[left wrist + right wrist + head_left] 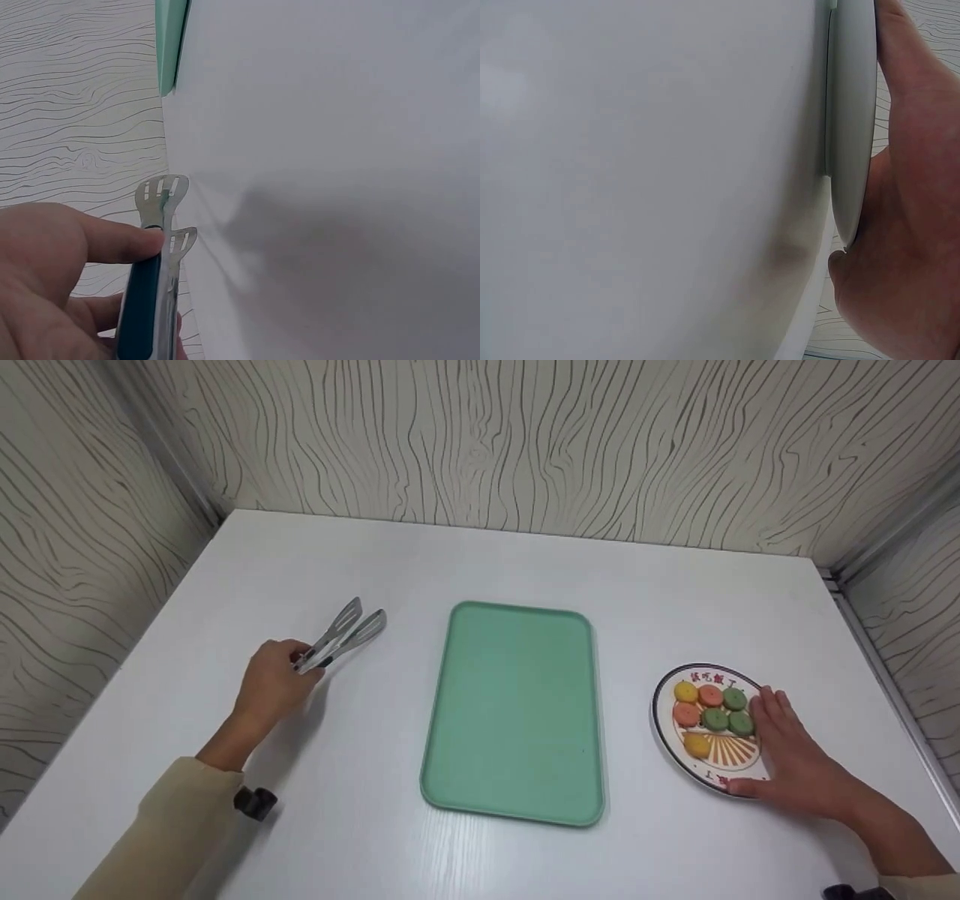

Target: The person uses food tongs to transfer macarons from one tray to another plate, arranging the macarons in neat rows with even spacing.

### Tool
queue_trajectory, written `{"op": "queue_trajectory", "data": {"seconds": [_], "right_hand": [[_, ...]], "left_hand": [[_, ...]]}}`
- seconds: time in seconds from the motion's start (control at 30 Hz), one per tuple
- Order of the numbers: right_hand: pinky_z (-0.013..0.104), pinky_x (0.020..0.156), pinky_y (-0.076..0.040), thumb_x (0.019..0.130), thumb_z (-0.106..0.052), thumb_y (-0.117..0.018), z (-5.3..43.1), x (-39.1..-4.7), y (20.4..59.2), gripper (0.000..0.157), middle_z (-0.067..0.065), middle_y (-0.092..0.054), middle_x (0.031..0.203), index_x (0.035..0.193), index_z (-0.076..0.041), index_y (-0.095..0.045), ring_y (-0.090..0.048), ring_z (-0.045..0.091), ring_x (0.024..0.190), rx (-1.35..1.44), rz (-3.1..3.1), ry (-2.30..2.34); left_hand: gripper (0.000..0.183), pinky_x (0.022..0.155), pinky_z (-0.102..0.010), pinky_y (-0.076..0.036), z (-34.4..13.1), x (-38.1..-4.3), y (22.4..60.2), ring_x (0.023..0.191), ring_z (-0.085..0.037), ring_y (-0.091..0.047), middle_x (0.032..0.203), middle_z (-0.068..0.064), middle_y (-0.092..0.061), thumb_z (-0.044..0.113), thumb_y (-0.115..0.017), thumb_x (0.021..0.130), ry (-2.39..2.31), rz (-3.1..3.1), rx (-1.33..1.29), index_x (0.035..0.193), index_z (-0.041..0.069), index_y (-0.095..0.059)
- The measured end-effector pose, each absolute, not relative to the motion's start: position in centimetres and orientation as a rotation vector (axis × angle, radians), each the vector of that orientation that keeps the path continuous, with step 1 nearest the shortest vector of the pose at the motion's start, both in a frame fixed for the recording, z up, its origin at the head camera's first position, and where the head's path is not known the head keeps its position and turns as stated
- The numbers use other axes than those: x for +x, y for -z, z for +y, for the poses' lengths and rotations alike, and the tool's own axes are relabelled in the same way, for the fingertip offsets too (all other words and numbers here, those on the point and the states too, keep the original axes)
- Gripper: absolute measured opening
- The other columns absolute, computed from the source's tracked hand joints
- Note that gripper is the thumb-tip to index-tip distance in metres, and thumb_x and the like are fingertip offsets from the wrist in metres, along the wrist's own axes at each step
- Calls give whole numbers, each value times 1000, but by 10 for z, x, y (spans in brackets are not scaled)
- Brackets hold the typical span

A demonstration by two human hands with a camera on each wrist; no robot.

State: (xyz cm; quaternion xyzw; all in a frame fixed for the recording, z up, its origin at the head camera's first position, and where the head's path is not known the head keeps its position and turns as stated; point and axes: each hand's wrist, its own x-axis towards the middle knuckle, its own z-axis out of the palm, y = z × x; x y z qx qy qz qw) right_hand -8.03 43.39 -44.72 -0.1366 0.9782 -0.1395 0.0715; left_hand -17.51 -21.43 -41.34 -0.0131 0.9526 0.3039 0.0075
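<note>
My left hand (pixel 277 681) grips a pair of metal tongs (pixel 343 634) with dark handles, left of the green tray. The tongs' slotted heads stand apart with nothing between them; in the left wrist view my thumb lies on the dark handle (pixel 140 307). At the right, my right hand (pixel 796 761) rests on the rim of a round plate (pixel 667 746), fingers extended along its right side and thumb at the near edge. On the plate lie small round macaron-like pieces: yellow (pixel 685 691), orange-pink (pixel 710 695) and green (pixel 734 698).
A rectangular green tray (pixel 517 705) with a low rim lies mid-table, between the hands. The white table (pixel 525 562) meets patterned walls (pixel 480 442) at the back and sides. Dark bands (pixel 255 802) show at the cuffs.
</note>
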Motion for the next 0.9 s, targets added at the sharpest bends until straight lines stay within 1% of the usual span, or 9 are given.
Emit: {"op": "queue_trajectory", "data": {"seconds": [0.17,0.27,0.37,0.5,0.6,0.73,0.9], "right_hand": [[10,94,14,72,-54,-73,435,-79,447,122,19,13,154,147,5,2,21,27,139,-404,2938,436],[10,94,14,72,-54,-74,435,-79,448,122,19,13,154,147,5,2,21,27,139,-406,2939,440],[10,93,14,72,-55,-73,435,-79,449,122,19,12,154,147,4,2,21,27,139,-404,2942,437],[10,93,14,72,-56,-73,434,-79,448,122,18,13,154,147,4,2,21,27,139,-396,2940,437],[12,94,14,72,-55,-73,434,-78,447,122,18,14,154,147,3,3,22,27,139,-385,2929,448],[13,95,15,72,-55,-72,433,-78,447,122,19,14,154,147,4,4,22,27,139,-379,2925,448],[10,94,15,72,-55,-73,433,-80,448,123,20,12,154,147,5,3,20,27,139,-403,2943,440]], "left_hand": [[39,53,-31,-46,-213,-174,410,70,-23,-57,92,-17,-60,20,-63,85,-871,2929,-83,114,-6,-60],[42,49,-30,-46,-211,-174,410,66,-21,-59,92,-17,-61,23,-64,85,-830,2900,-93,115,-6,-57],[45,48,-31,-47,-209,-174,412,64,-20,-59,93,-17,-61,25,-65,84,-805,2893,-90,115,-6,-55],[47,47,-31,-46,-204,-174,414,60,-19,-60,89,-17,-63,26,-67,83,-797,2901,-74,114,-7,-53],[49,46,-32,-45,-201,-174,415,57,-19,-59,86,-17,-63,25,-68,83,-797,2908,-61,114,-8,-52],[50,47,-33,-45,-199,-173,417,60,-20,-59,87,-18,-62,26,-69,82,-788,2924,-47,114,-8,-51],[50,46,-32,-44,-199,-173,420,66,-22,-57,90,-18,-59,26,-70,82,-788,2905,-50,113,-8,-50]]}}
